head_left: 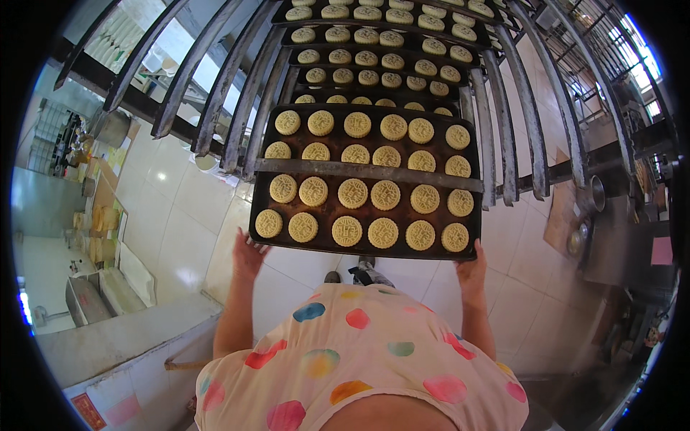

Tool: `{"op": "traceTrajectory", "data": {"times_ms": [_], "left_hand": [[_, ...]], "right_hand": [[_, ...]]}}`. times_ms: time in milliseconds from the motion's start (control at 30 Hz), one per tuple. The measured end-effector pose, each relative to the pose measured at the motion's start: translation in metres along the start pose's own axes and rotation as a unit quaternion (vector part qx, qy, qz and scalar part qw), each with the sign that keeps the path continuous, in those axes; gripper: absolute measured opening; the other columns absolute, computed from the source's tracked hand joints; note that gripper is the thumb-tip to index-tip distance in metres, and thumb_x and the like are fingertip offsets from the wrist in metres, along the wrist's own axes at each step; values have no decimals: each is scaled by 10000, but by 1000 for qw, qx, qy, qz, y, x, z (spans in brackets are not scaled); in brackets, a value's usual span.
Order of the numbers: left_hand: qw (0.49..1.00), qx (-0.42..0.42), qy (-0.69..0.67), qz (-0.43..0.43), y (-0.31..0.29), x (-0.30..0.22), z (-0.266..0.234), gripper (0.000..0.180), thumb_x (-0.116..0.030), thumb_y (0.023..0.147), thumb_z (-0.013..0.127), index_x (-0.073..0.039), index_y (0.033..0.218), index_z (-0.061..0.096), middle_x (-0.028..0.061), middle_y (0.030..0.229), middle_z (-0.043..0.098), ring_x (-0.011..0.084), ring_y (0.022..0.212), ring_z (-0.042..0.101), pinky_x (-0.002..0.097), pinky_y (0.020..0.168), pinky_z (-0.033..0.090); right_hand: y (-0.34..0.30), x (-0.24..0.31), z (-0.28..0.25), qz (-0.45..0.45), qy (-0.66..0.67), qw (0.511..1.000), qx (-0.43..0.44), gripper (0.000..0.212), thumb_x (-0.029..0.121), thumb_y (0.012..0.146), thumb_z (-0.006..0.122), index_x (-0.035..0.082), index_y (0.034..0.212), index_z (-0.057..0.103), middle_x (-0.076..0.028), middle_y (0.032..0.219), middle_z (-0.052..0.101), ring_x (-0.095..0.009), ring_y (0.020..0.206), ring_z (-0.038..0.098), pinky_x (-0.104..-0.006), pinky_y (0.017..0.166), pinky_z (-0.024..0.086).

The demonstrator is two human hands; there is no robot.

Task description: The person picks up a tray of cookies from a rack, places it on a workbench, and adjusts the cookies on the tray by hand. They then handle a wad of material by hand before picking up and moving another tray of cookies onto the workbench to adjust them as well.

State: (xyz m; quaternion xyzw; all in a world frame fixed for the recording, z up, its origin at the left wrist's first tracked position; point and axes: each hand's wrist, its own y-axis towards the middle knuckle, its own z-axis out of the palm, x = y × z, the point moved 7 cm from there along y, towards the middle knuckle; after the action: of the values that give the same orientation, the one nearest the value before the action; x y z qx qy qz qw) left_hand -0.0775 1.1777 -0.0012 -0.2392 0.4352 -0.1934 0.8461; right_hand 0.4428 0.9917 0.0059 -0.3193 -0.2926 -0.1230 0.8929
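A dark rectangular baking tray (325, 227) sticks out of the rack toward me, tilted so its surface faces up at me. Rows of round, pale yellow pastries (347, 230) with stamped patterns and scalloped edges lie on it. At the near left corner my left hand (248, 257) grips the tray, its fingers partly under the rim. My right hand (471, 270) holds the near right corner, thumb up along the side and the other fingers mostly hidden beneath. A flat metal crossbar (366, 170) passes over the tray and covers part of the second row.
The metal rack (528, 122) has slanted rails on both sides. More loaded trays (388, 72) are stacked in its tiers behind. A counter with a steel basin (88, 302) stands at left, with metal pots (595, 194) at right. Tiled floor (169, 208) lies below.
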Motion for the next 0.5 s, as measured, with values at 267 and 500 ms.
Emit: {"op": "traceTrajectory", "data": {"times_ms": [267,500], "left_hand": [[937,43,344,-50,88,-46,67,638,-537,804,536,6,1138,530,104,1066,599,203,946,579,294,823,449],[856,-182,474,100,73,-50,33,841,-644,705,565,83,1126,527,179,1138,538,243,1040,502,343,892,367]], "right_hand": [[86,41,2,78,-296,951,-32,517,406,852,543,-17,1146,508,-96,1062,595,-174,946,581,-291,793,468],[74,37,-44,-58,-466,866,-171,623,549,822,500,-69,811,579,-50,725,490,-148,698,417,-316,650,369]]}}
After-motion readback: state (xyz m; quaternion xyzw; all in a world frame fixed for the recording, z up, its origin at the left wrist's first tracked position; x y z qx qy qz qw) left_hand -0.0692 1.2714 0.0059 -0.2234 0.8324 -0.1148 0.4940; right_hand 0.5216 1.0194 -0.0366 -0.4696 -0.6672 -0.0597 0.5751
